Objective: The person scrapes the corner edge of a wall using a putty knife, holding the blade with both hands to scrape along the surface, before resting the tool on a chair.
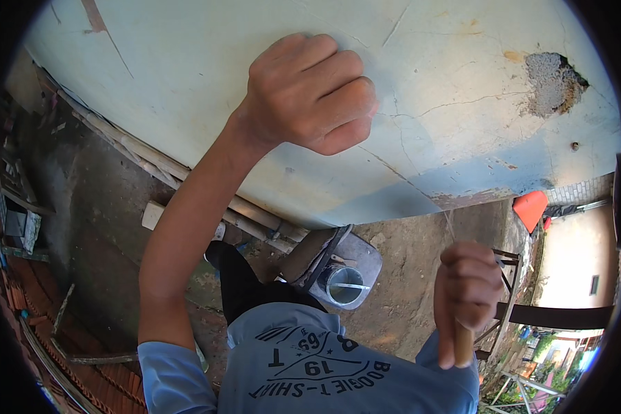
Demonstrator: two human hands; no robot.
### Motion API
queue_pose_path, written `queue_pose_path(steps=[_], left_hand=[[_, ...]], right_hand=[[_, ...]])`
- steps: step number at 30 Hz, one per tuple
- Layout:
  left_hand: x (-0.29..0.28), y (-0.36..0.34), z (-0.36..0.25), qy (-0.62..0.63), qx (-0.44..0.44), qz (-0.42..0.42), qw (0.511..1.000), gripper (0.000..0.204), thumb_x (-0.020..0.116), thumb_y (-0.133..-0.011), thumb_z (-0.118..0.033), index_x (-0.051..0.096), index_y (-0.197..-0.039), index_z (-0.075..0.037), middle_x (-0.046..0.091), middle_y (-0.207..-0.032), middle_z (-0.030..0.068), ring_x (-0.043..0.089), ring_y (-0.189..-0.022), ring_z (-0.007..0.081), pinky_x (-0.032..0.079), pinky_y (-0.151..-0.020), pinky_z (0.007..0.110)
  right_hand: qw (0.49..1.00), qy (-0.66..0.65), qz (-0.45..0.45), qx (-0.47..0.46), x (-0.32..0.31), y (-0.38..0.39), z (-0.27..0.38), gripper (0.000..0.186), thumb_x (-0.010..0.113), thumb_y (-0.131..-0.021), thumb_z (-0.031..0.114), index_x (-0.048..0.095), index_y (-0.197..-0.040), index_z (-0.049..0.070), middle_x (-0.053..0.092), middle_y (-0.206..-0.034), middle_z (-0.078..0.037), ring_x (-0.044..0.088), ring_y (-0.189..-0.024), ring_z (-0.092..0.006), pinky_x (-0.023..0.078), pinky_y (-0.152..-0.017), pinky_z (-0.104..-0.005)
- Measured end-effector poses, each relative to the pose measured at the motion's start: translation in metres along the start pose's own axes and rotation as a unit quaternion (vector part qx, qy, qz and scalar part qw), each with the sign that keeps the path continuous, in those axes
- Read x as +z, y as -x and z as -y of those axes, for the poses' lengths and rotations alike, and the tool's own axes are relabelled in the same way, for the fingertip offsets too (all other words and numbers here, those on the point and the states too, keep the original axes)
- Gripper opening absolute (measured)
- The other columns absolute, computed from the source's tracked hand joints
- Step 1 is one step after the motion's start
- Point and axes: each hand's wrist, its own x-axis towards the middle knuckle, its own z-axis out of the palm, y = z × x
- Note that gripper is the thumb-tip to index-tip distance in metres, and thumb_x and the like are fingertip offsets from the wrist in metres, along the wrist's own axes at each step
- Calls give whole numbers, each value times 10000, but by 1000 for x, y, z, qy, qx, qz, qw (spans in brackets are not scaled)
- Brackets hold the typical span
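Note:
My left hand (314,96) is closed in a fist in front of a pale, cracked wall (186,62). The inside of the fist is hidden, so whatever it may hold does not show. Lower and to the right, my right hand (470,279) is wrapped round the wooden handle (464,346) of a tool. A thin, light end (449,222) of that tool sticks out above the fist toward the wall's lower edge; its exact kind is unclear. At the wall's upper right is a hole (553,84) with rough grey filling showing, and cracks run from it.
Below the wall stands a grey plastic container (370,257) bearing a round tub (345,295) with a light stick across it. Long poles (134,155) lie along the wall's foot. Roof tiles (107,369) fill the lower left. A metal frame (507,276) and an orange object (530,210) are right.

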Motion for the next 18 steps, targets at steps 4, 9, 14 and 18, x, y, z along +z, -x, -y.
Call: queue_pose_path(steps=[4,9,14,18], left_hand=[[0,0,1,8,-2,-8,1000,128,645,-655,-134,527,-675,-88,450,-585,16,383,-498,184,317,-447,292],[-3,0,-3,1,-4,-5,1000,127,641,-653,-130,523,-668,-86,449,-581,17,385,-497,188,319,-449,294],[-5,-1,-5,-1,-10,22,1000,135,639,-653,-129,512,-663,-85,442,-578,17,380,-493,190,313,-447,299],[-3,-1,-6,2,-16,11,1000,141,630,-629,-131,493,-634,-100,443,-584,11,385,-503,180,308,-447,296]], right_hand=[[999,32,13,-10,8,-9,-16,634,423,-869,704,392,-683,99,344,-523,1,361,-424,-166,473,-491,-341],[998,-2,-8,-67,0,-1,-8,651,471,-859,689,419,-709,58,338,-530,-10,393,-429,-201,444,-461,-337],[999,3,42,-9,14,3,-20,687,462,-803,765,389,-682,92,325,-461,-3,336,-360,-144,437,-412,-313],[965,-160,-162,129,22,34,-6,648,438,-857,723,399,-715,91,316,-484,13,303,-379,-115,389,-417,-321]])
